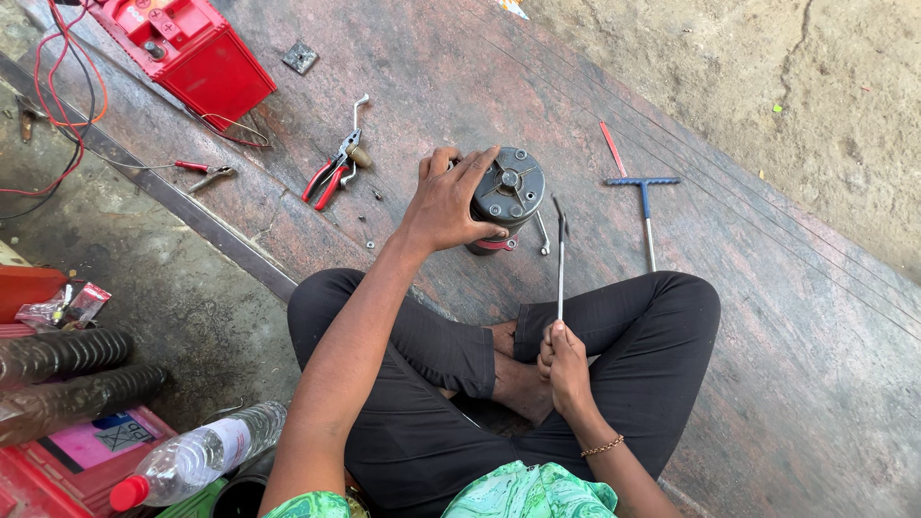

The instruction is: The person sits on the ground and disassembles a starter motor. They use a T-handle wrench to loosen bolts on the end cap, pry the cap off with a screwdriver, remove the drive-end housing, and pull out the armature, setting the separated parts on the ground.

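I sit cross-legged on a reddish stone slab. My left hand grips the top edge of a dark round metal motor part that stands upright on the slab in front of my legs. My right hand is closed around the lower end of a long thin metal tool, held upright with its tip beside the motor part's right side. A small spanner lies against the part's base.
Red-handled pliers and a bent metal rod lie left of the part. A blue T-handle wrench and a red stick lie to the right. A red battery with wires stands far left; a plastic bottle lies near my knee.
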Motion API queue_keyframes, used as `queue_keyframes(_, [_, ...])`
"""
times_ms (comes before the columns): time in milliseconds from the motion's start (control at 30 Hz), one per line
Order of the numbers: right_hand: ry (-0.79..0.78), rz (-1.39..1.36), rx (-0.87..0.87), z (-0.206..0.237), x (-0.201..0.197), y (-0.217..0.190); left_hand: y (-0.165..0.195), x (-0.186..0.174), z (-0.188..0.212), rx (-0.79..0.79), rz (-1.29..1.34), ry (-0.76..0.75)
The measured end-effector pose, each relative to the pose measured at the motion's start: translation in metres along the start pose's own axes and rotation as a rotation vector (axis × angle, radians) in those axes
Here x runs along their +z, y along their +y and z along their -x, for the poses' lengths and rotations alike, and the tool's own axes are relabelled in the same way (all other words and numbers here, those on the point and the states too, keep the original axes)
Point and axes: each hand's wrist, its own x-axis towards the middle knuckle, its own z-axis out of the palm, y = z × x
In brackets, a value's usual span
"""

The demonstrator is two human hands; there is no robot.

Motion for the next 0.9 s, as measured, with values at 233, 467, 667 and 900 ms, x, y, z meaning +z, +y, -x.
queue_keyframes(233, [-0.019,0.17,-0.117,0.007,0.002,0.003,0.002,-0.001,-0.001,-0.025,0.012,-0.021])
queue_keyframes(467, [-0.096,-0.108,-0.06,-0.014,-0.016,0.019,0.003,-0.003,-0.001,0.004,0.007,0.018])
queue_keyframes(667, [-0.004,0.068,-0.033,-0.005,-0.011,0.018,0.002,-0.002,0.0,-0.005,0.0,0.002])
queue_keyframes(900, [0.008,0.009,0.035,0.008,0.008,-0.008,0.001,-0.001,0.0,0.035,-0.032,0.028])
